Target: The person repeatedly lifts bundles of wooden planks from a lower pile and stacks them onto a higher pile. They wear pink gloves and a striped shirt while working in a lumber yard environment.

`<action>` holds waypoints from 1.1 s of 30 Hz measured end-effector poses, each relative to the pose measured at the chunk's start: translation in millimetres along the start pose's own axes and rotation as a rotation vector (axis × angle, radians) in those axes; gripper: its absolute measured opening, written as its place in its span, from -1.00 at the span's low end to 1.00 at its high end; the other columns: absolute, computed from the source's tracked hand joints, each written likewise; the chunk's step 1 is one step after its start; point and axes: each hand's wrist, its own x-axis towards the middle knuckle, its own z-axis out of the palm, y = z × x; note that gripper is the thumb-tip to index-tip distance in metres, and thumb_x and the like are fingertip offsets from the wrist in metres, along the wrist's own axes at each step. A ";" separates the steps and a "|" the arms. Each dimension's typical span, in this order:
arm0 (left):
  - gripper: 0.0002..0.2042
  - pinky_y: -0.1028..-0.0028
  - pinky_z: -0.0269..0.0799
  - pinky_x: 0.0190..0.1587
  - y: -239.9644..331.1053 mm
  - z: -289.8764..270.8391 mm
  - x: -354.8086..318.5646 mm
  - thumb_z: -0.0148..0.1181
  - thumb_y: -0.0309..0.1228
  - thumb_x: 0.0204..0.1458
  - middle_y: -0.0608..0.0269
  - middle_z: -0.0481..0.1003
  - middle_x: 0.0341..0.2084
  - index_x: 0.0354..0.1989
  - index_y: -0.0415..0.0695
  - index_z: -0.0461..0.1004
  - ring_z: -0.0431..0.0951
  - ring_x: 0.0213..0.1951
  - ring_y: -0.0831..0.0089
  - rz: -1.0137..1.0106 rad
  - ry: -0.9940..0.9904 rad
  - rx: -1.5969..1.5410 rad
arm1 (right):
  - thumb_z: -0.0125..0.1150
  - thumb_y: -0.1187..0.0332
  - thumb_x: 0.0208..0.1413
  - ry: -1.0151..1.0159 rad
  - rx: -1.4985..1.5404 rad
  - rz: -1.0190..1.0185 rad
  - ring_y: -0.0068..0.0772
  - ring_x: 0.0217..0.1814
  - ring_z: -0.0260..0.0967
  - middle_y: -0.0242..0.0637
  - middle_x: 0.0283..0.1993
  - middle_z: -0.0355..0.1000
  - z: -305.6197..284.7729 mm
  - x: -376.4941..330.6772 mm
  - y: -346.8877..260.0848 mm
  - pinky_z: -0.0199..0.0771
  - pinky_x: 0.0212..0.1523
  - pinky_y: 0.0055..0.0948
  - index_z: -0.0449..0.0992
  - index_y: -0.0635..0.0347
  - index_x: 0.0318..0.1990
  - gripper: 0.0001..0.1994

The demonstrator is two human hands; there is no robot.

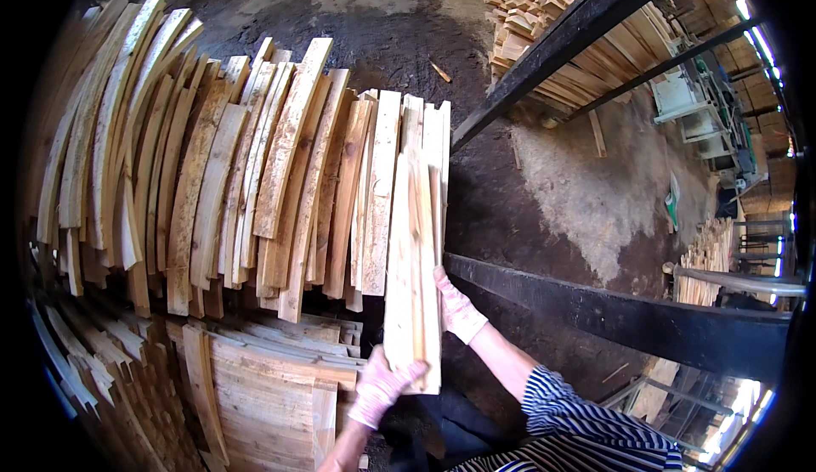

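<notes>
From the head camera, the left hand (380, 387), in a pale patterned work glove, is closed around the lower end of a bundle of thin wooden slats (414, 251), while the gloved right hand (457, 306) presses flat against the bundle's right edge. The bundle stands nearly upright, at the right end of a row of leaning bark-edged boards (212, 183). Below lies a stack of flat planks (263, 387), and a dark steel beam (629, 319) crosses to the right.

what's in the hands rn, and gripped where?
A bundle of thin wooden boards, held on edge. The left hand grips its near bottom end; the right hand presses flat on its right side, a little higher up.
</notes>
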 end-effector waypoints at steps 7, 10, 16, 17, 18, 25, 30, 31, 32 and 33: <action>0.00 0.18 0.51 0.03 -74.5 -0.5 -88.9 0.59 0.17 -0.38 -0.17 0.54 -0.08 0.13 -0.31 0.27 0.61 -0.04 0.05 0.035 0.070 0.326 | 0.51 -0.12 -0.10 -0.194 -0.099 0.005 -0.23 0.14 0.49 -0.15 0.17 0.46 -5.3 -38.7 65.7 0.52 0.19 -0.14 0.30 0.21 0.31 -0.11; -0.04 0.18 0.52 0.06 -33.2 -49.1 -90.1 0.53 0.09 -0.24 -0.10 0.49 0.02 0.25 -0.27 0.23 0.54 0.04 0.12 0.329 -0.017 -0.019 | 0.58 0.02 -0.13 -0.428 -0.185 0.155 -0.21 0.17 0.48 -0.16 0.17 0.46 58.1 -72.1 72.3 0.50 0.22 -0.16 0.29 0.26 0.31 -0.11; -0.44 0.13 0.59 0.03 -17.9 -146.4 -114.0 0.37 -0.10 0.06 0.15 0.58 -0.03 0.16 -0.17 0.44 0.61 -0.03 0.22 0.432 0.033 -0.955 | 0.51 0.04 -0.02 -0.577 -0.854 -0.132 -0.40 0.43 0.11 -0.29 0.37 0.24 193.3 -116.7 155.3 0.09 0.43 -0.30 0.02 0.23 0.48 0.01; -0.49 0.16 0.60 0.00 -28.4 -156.5 -133.3 0.36 -0.16 0.08 0.16 0.58 -0.03 0.14 -0.16 0.45 0.62 -0.05 0.23 0.457 0.097 -0.944 | 0.44 0.04 0.05 -0.555 -1.018 -0.283 -0.31 0.47 0.10 -0.19 0.42 0.19 202.2 -117.5 175.2 0.10 0.43 -0.31 -0.05 0.23 0.50 -0.01; -0.54 0.19 0.61 -0.03 -43.8 -165.9 -150.9 0.34 -0.20 0.09 0.19 0.59 -0.07 0.10 -0.16 0.47 0.62 -0.08 0.26 0.436 0.106 -0.980 | 0.39 -0.02 0.06 -0.444 -1.325 -0.310 -0.20 0.48 0.12 -0.10 0.45 0.14 215.8 -124.1 188.8 0.15 0.41 -0.29 -0.11 0.15 0.52 0.01; -0.82 0.31 0.60 -0.10 -216.5 -216.5 -215.5 0.18 -0.37 0.20 0.36 0.60 -0.23 -0.07 -0.11 0.54 0.61 -0.17 0.42 0.514 0.130 -1.309 | 0.33 -0.13 0.02 -0.300 -1.990 -0.461 0.03 0.32 0.29 0.04 0.34 0.27 272.9 -186.8 320.7 0.33 0.27 -0.20 -0.11 0.07 0.53 0.03; -0.72 0.32 0.55 0.07 -233.3 -206.0 -272.4 0.29 -0.39 0.12 0.30 0.62 -0.12 0.02 -0.12 0.57 0.62 -0.07 0.43 0.554 0.244 -1.485 | 0.43 0.11 -0.01 -0.469 -2.019 -0.533 0.07 0.27 0.34 0.09 0.24 0.33 256.1 -208.3 383.8 0.33 0.29 -0.20 0.08 0.11 0.48 -0.08; -0.70 0.32 0.55 0.08 -244.4 -204.3 -286.2 0.33 -0.37 0.10 0.30 0.62 -0.13 0.01 -0.11 0.57 0.62 -0.07 0.43 0.560 0.291 -1.504 | 0.44 0.13 -0.02 -0.510 -2.024 -0.545 0.07 0.28 0.33 0.09 0.24 0.33 253.2 -213.2 397.7 0.33 0.29 -0.21 0.09 0.12 0.47 -0.08; -0.63 0.30 0.54 0.09 -258.0 -204.2 -294.5 0.36 -0.31 0.07 0.26 0.61 -0.11 0.05 -0.13 0.55 0.61 -0.06 0.38 0.546 0.366 -1.497 | 0.45 0.15 -0.03 -0.550 -2.028 -0.556 0.06 0.29 0.33 0.08 0.24 0.34 248.7 -215.2 410.8 0.32 0.30 -0.21 0.10 0.12 0.47 -0.08; -0.63 0.30 0.55 0.09 -261.3 -201.7 -307.1 0.36 -0.31 0.08 0.25 0.61 -0.10 0.05 -0.14 0.54 0.61 -0.06 0.37 0.543 0.356 -1.500 | 0.46 0.16 -0.04 -0.576 -2.037 -0.564 0.06 0.30 0.32 0.08 0.24 0.34 245.1 -219.9 419.9 0.32 0.31 -0.22 0.11 0.12 0.47 -0.09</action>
